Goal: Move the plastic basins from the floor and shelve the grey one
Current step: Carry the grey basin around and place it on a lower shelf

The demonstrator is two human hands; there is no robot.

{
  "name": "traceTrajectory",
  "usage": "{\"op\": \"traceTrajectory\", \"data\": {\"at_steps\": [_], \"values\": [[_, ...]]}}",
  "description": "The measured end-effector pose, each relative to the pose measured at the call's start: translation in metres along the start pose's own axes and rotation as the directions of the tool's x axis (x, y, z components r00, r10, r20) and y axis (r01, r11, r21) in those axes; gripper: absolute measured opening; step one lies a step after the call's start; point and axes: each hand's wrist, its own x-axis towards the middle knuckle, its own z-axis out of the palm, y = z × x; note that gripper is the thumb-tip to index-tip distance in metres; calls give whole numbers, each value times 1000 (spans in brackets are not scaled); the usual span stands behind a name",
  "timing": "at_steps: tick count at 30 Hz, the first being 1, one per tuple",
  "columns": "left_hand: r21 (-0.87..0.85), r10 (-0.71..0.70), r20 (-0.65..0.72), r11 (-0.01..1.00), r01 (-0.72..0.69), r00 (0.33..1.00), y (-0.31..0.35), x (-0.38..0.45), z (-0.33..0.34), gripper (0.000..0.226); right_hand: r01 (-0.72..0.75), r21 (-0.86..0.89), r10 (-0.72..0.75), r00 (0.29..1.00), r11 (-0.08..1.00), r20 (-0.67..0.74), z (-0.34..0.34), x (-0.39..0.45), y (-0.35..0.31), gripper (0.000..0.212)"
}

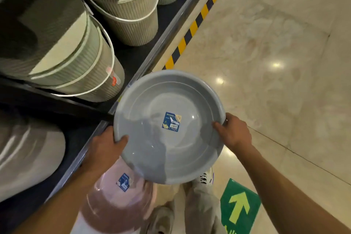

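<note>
A round grey plastic basin with a blue sticker inside is held in the air, open side up, just off the shelf edge. My left hand grips its left rim, thumb over the edge. My right hand grips the right rim. Below it, a pink basin with a blue sticker sits low beside the shelf, partly hidden by my left arm and the grey basin.
Dark shelves on the left carry ribbed pale green buckets with white handles. A lower shelf holds a pale glossy item. Yellow-black tape lines the marble floor. A green arrow sticker lies by my shoes.
</note>
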Motion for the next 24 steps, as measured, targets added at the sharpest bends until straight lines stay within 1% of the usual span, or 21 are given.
{"op": "traceTrajectory", "data": {"at_steps": [2,5,9,13,15,18,20,22,24], "values": [[2,-39,-4,999,39,999,-4,18,10,37,17,-45,-15,999,999,36,7,28,-3,31],[-13,-25,-20,1000,25,999,-11,41,29,44,42,-111,-32,995,993,94,17,62,-6,35],[-15,-113,21,993,113,993,-20,77,56,50,56,-173,-31,990,983,140,38,105,0,35],[13,-144,-15,989,144,989,-30,106,84,37,63,-238,-31,990,969,138,66,141,9,29],[27,-146,-22,989,147,989,-35,117,95,37,67,-258,-33,991,964,132,78,152,13,28],[53,-168,23,985,166,986,-39,124,110,35,52,-245,-18,990,968,141,95,161,17,28],[78,-159,25,985,157,987,-43,129,118,36,17,-217,11,991,976,131,105,165,21,27],[59,-167,-4,984,167,986,-45,135,127,35,-13,-214,40,991,977,126,115,169,24,26],[4,-199,-2,980,199,980,-45,141,135,34,-27,-216,56,990,976,132,123,173,26,23]]}}
